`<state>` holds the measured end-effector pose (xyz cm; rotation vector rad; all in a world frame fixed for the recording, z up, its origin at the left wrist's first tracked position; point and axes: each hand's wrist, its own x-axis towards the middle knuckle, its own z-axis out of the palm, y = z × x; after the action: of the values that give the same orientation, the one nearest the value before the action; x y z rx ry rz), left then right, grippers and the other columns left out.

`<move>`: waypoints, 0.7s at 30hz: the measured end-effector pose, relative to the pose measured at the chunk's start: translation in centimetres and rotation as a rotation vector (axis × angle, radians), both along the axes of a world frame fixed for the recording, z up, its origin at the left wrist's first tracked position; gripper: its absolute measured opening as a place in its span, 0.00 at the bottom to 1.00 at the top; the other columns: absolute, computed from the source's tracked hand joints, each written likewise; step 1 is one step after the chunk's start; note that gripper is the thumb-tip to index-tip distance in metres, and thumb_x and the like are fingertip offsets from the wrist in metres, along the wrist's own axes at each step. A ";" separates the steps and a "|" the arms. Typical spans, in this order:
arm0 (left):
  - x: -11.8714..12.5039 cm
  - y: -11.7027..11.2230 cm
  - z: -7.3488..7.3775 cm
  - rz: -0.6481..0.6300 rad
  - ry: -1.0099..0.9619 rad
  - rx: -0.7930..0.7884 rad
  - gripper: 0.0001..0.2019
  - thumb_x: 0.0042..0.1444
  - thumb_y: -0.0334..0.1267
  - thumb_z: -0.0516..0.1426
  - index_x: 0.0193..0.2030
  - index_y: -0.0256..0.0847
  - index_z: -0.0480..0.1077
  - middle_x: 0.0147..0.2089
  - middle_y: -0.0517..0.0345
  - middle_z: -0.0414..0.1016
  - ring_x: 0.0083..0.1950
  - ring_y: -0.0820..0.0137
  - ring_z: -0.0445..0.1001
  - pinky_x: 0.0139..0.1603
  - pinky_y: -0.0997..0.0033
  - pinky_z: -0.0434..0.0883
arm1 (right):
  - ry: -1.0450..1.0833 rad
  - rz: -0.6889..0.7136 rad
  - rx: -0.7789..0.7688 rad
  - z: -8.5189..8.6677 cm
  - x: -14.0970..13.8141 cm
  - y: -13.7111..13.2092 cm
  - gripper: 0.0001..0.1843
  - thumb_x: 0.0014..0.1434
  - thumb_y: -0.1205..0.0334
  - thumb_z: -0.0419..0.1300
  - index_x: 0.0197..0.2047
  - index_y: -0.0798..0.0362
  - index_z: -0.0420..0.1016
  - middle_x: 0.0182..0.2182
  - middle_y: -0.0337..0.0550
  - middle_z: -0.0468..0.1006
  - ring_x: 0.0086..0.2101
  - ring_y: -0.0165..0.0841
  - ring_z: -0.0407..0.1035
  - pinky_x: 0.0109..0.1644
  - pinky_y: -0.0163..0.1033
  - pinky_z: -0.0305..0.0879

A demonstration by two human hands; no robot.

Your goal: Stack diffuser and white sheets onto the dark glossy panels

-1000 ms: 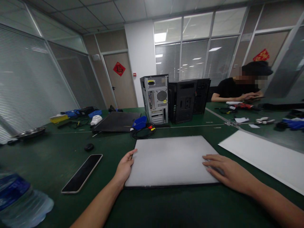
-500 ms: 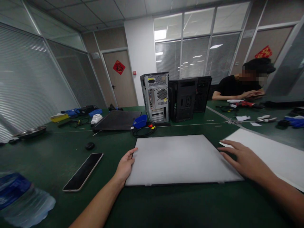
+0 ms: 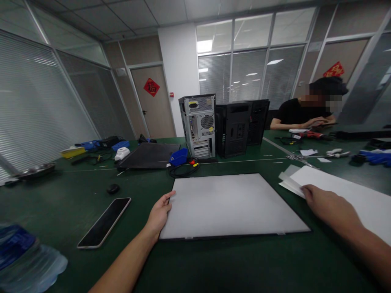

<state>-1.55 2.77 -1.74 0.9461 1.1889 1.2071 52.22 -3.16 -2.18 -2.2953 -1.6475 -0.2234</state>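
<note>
A flat white panel (image 3: 235, 205) with a thin black frame and small tabs along its front lies on the green table before me. My left hand (image 3: 159, 213) is at its left edge, the thumb side up and the fingers around the rim. Right of the panel lie large white sheets (image 3: 345, 191), several thin layers overlapping at their left corner, some see-through. My right hand (image 3: 331, 207) is closed on the edge of these sheets near that corner, with the corner lifted a little. Its fingertips are partly hidden.
Behind the panel stand a grey computer case (image 3: 200, 126) and black cases (image 3: 235, 128), with a blue plug-like part (image 3: 179, 156) and cable in front. A phone (image 3: 105, 223), a small black disc (image 3: 113, 189) and a water bottle (image 3: 27, 260) are left. A person (image 3: 308, 112) sits across the table.
My right hand has moved from beside the panel's right edge onto the sheets and closed on their edge, raising the corner layers. My left hand stays on the panel.
</note>
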 end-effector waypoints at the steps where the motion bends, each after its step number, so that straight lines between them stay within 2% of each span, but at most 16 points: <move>1: 0.0 0.0 0.0 -0.001 -0.004 0.001 0.27 0.45 0.23 0.54 0.55 0.39 0.69 0.50 0.50 0.77 0.32 0.72 0.76 0.34 0.74 0.69 | -0.009 -0.006 0.003 0.4 -0.8 -0.1 0.31 0.60 0.41 0.40 0.50 0.52 0.72 0.36 0.58 0.77 0.31 0.50 0.72 0.31 0.55 0.65; 4: 0.0 0.1 0.0 0.000 -0.015 0.003 0.27 0.44 0.22 0.54 0.54 0.40 0.70 0.51 0.50 0.77 0.33 0.71 0.76 0.34 0.73 0.69 | -0.023 0.040 -0.006 1.3 -3.8 -0.7 0.30 0.61 0.40 0.41 0.53 0.50 0.70 0.37 0.53 0.77 0.32 0.48 0.72 0.33 0.54 0.67; 6: 0.1 0.1 -0.1 0.002 -0.018 0.003 0.27 0.43 0.22 0.54 0.53 0.40 0.70 0.51 0.51 0.77 0.33 0.72 0.76 0.34 0.73 0.69 | -0.013 0.171 -0.025 1.8 -5.8 -1.2 0.29 0.61 0.39 0.42 0.53 0.46 0.70 0.43 0.46 0.77 0.38 0.43 0.73 0.42 0.51 0.69; 9: 0.1 0.1 0.0 0.003 -0.015 0.001 0.27 0.43 0.22 0.54 0.53 0.41 0.71 0.51 0.52 0.77 0.32 0.72 0.75 0.35 0.73 0.69 | -0.001 0.395 -0.007 2.2 -7.8 -1.6 0.27 0.61 0.39 0.43 0.55 0.40 0.69 0.53 0.36 0.72 0.49 0.38 0.69 0.54 0.45 0.65; 11: 0.1 0.0 0.1 0.007 -0.009 -0.003 0.26 0.43 0.23 0.54 0.52 0.41 0.71 0.51 0.53 0.77 0.32 0.72 0.75 0.35 0.73 0.69 | -0.001 0.366 0.020 2.3 -8.0 -1.5 0.29 0.61 0.38 0.43 0.57 0.42 0.68 0.55 0.39 0.70 0.52 0.42 0.67 0.56 0.50 0.64; 14: 0.2 -0.1 0.2 0.008 0.000 -0.012 0.27 0.43 0.23 0.54 0.52 0.42 0.71 0.51 0.53 0.77 0.31 0.73 0.75 0.36 0.73 0.69 | 0.005 0.202 -0.021 2.0 -7.1 -1.1 0.34 0.59 0.36 0.42 0.55 0.49 0.71 0.50 0.49 0.74 0.46 0.51 0.70 0.47 0.59 0.66; 17: 0.3 -0.3 0.5 0.002 0.006 -0.016 0.27 0.44 0.22 0.53 0.53 0.41 0.71 0.52 0.52 0.77 0.31 0.72 0.75 0.36 0.72 0.70 | 0.037 0.214 -0.089 1.5 -6.2 -0.9 0.34 0.58 0.35 0.44 0.49 0.50 0.76 0.44 0.51 0.77 0.40 0.49 0.73 0.40 0.58 0.68; 19: 0.3 -0.3 0.6 0.003 0.012 -0.015 0.27 0.44 0.22 0.53 0.52 0.40 0.71 0.52 0.52 0.76 0.32 0.72 0.76 0.36 0.72 0.70 | 0.068 0.268 -0.104 1.2 -6.3 -0.8 0.33 0.59 0.36 0.44 0.53 0.48 0.73 0.49 0.47 0.75 0.44 0.46 0.72 0.46 0.55 0.69; 21: 0.3 -0.3 0.6 0.003 0.016 -0.014 0.27 0.44 0.22 0.53 0.52 0.40 0.70 0.53 0.52 0.76 0.34 0.71 0.76 0.36 0.73 0.70 | 0.114 0.355 -0.075 0.9 -6.5 -0.6 0.32 0.61 0.37 0.43 0.60 0.46 0.66 0.57 0.43 0.68 0.53 0.42 0.66 0.56 0.53 0.64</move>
<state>-1.23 2.47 -1.16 0.9455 1.2102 1.1940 45.70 -3.79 -1.29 -1.9769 -1.9912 0.0499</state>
